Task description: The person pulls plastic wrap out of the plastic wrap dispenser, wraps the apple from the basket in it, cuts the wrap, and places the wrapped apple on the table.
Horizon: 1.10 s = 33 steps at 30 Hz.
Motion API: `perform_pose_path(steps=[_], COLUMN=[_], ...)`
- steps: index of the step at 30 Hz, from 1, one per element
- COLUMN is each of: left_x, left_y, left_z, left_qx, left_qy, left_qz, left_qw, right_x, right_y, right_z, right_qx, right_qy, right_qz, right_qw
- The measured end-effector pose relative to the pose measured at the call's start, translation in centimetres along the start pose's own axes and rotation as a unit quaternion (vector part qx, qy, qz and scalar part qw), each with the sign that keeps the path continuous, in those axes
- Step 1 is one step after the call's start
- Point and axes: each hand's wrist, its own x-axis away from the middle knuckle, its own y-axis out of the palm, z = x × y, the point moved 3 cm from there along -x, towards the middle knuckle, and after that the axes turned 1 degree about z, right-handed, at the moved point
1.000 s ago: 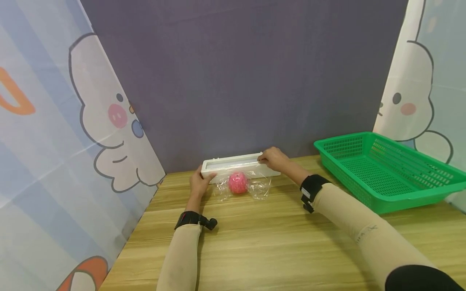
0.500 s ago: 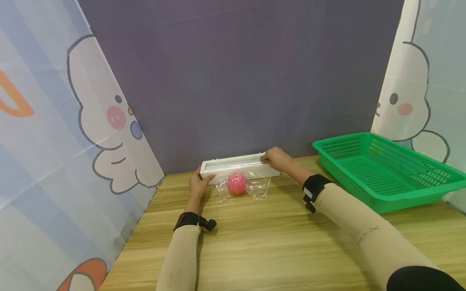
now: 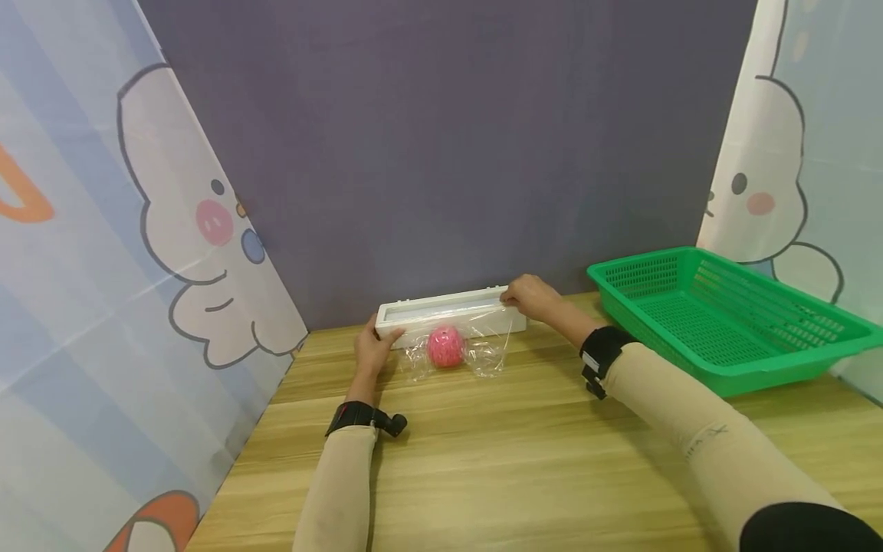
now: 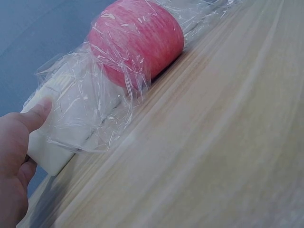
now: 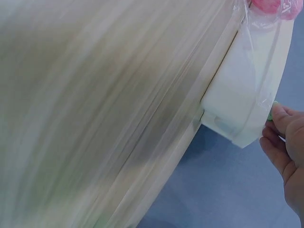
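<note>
a: near side first?
b: wood-grain counter (image 3: 469, 460) up front. right sleeve (image 3: 717, 452) runs close by the green basket (image 3: 779, 371); i'd lift that elbow so it can't snag the rim.
a: film?
b: clear film (image 3: 487, 360) hangs down the front of the white box (image 3: 451, 316) and drapes over the red apple (image 3: 445, 346). apple sits on the counter just in front of the box; can't tell if they touch. don't tug the film forward, apple would probably roll.
a: left?
b: left hand (image 3: 372, 349) grips the box's left end, thumb on the front face. good anchor. i'd push down as well as squeeze, else the box likely skids. thumb is below the top edge, good spot.
a: right?
b: right hand (image 3: 534, 297) has its fingers pinching a small green part (image 5: 270, 116) at the box's right end, by the top edge. reads like a slide cutter; not certain.
a: if so, how?
b: one level stroke along the edge, steady pressure, no sideways twist. film looks crinkled, so i'd want it flat over the edge first; slack would likely bunch.
a: behind?
b: dark backdrop (image 3: 448, 153) close at the back. tight for right knuckles, go easy there.
</note>
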Motion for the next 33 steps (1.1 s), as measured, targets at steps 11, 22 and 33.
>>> perform_pose_path(steps=[11,22,33], left_x=[0.2,0.1,0.2], left_y=[0.0,-0.1,-0.2], left_z=[0.1,0.3,0.4], left_qx=[0.000,0.006,-0.024], left_qy=[-0.002,-0.007,0.004], left_qz=[-0.005,-0.005,-0.007], left_qw=[1.0000,0.9999,0.9997], right_x=[0.8,1.0,1.5], right_y=[-0.4,-0.2,-0.3], right_z=[0.5,0.7,0.6], right_qx=[-0.012,-0.006,0.029], right_qy=[0.018,0.020,-0.004], right_qz=[0.011,0.010,0.030], right_qw=[1.000,1.000,0.999])
